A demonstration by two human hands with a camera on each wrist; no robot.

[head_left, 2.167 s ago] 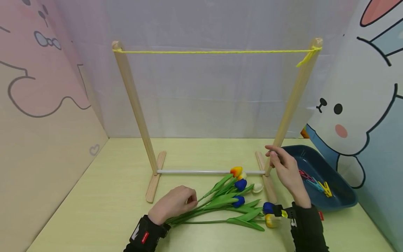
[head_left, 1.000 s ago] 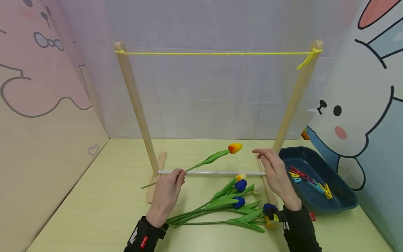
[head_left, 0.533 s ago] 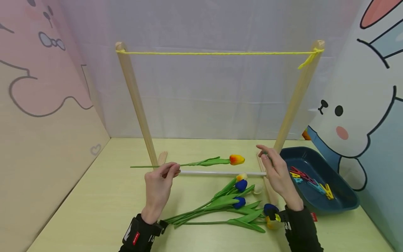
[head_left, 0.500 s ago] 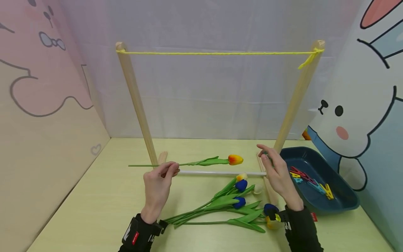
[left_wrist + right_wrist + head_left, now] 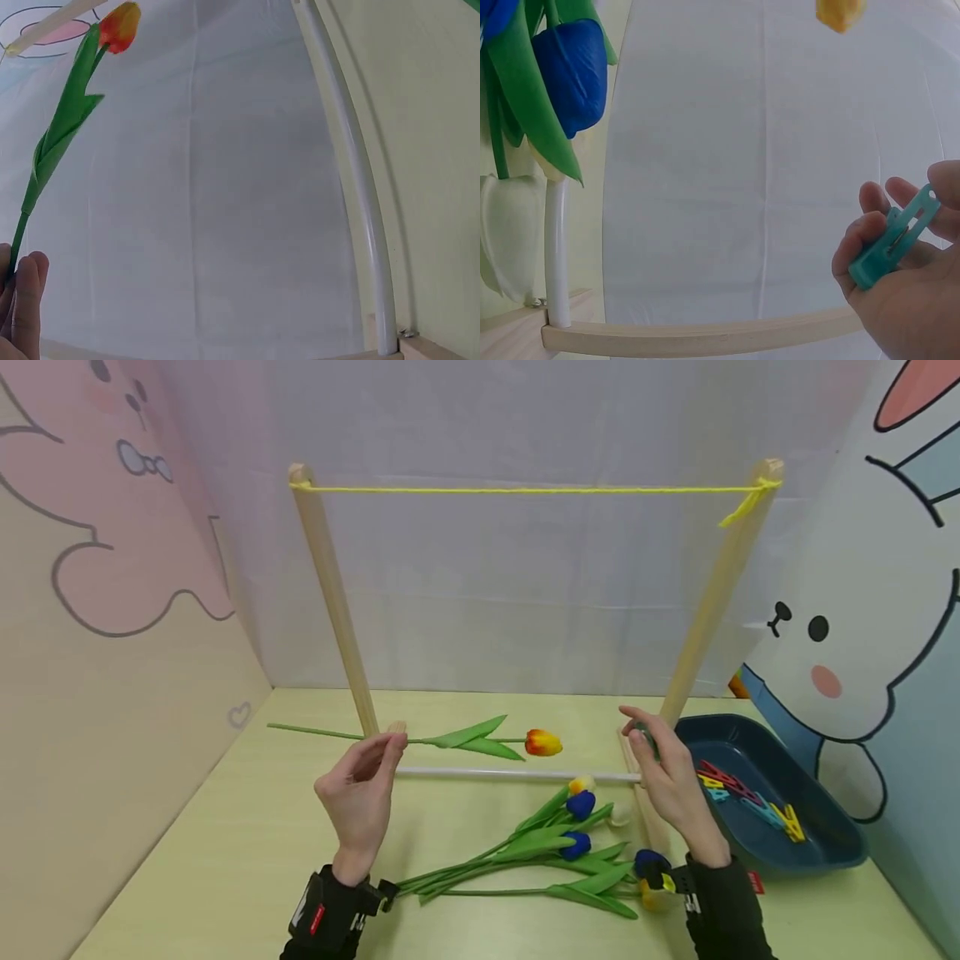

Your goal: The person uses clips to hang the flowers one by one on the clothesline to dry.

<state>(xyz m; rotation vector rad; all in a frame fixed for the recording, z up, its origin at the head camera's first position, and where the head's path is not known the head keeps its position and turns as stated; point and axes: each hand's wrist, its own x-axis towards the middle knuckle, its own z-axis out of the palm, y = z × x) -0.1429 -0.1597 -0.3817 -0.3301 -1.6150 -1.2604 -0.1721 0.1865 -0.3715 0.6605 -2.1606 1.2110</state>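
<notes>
My left hand (image 5: pixel 358 797) pinches the green stem of an orange-and-yellow artificial tulip (image 5: pixel 543 742) between thumb and fingers. The flower is held sideways above the white bar (image 5: pixel 517 774), its head to the right. In the left wrist view the tulip's leaves (image 5: pixel 64 112) spread above the fingertips. A teal clothespin (image 5: pixel 892 244) is in my right hand (image 5: pixel 675 781), gripped by the thumb and curled fingers; the head view shows only a sliver of it. Below, a bunch of tulips (image 5: pixel 525 852) with blue, white and yellow heads lies on the table, partly hidden by the right wrist.
A yellow cord (image 5: pixel 525 490) is tied between two wooden posts, left (image 5: pixel 330 585) and right (image 5: pixel 727 577). A dark blue basin (image 5: pixel 825 852) with several coloured clothespins (image 5: pixel 761 806) stands at the right. Cartoon-printed walls stand at both sides, with a pale sheet (image 5: pixel 510 610) behind.
My left hand took the orange-and-yellow tulip from the bunch, lifted it, then drew it leftward and turned it about level. The right hand stays near the right post.
</notes>
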